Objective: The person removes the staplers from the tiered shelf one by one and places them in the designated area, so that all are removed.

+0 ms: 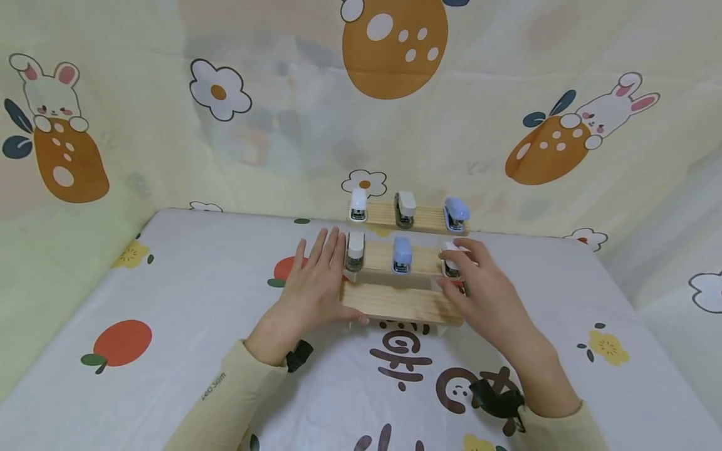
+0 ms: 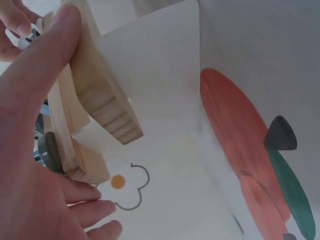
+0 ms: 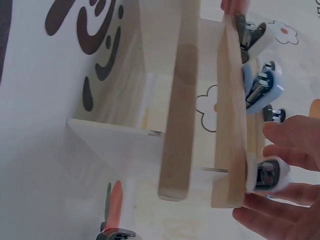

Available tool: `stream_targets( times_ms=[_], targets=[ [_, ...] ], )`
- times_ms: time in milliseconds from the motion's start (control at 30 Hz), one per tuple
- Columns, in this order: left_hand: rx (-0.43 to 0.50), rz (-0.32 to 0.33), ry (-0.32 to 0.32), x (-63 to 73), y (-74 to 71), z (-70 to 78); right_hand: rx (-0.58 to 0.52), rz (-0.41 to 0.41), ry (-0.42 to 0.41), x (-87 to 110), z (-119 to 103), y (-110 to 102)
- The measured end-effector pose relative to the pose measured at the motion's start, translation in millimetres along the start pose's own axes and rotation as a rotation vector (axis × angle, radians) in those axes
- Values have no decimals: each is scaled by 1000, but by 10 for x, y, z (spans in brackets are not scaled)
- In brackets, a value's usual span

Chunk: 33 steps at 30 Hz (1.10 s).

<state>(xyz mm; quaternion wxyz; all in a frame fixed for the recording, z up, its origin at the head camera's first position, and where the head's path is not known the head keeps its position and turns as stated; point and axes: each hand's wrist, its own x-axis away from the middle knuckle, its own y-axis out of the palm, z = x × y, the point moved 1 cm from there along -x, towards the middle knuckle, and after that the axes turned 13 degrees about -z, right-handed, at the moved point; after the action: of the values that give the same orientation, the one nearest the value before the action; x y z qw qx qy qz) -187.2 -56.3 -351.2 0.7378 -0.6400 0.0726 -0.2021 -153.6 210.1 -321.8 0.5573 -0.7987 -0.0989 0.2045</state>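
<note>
A three-step wooden rack (image 1: pixel 402 302) with white side supports carries small staplers on its middle and back steps. My left hand (image 1: pixel 316 282) lies along the rack's left side, its fingers straight and spread; in the left wrist view its thumb (image 2: pixel 62 35) rests on the front plank (image 2: pixel 107 107). At the right end of the middle step, my right hand (image 1: pixel 487 291) holds a white stapler (image 1: pixel 451 266) between thumb and fingers. The right wrist view shows the same white stapler (image 3: pixel 270 175) among the fingers. On that step also stand a blue stapler (image 1: pixel 402 255) and a white-and-grey stapler (image 1: pixel 355 250).
The back step holds a white stapler (image 1: pixel 358 205), a grey stapler (image 1: pixel 405 210) and a blue stapler (image 1: pixel 456 214). A printed cloth (image 1: pixel 197 282) covers the table, and a patterned curtain (image 1: pixel 282 144) hangs close behind the rack.
</note>
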Motion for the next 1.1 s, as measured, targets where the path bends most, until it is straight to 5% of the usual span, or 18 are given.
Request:
stream_targets(
  times_ms=[1100],
  targets=[
    [12,11,29,-19,13,-22,-13,1,-62,-28,71,6]
  ],
)
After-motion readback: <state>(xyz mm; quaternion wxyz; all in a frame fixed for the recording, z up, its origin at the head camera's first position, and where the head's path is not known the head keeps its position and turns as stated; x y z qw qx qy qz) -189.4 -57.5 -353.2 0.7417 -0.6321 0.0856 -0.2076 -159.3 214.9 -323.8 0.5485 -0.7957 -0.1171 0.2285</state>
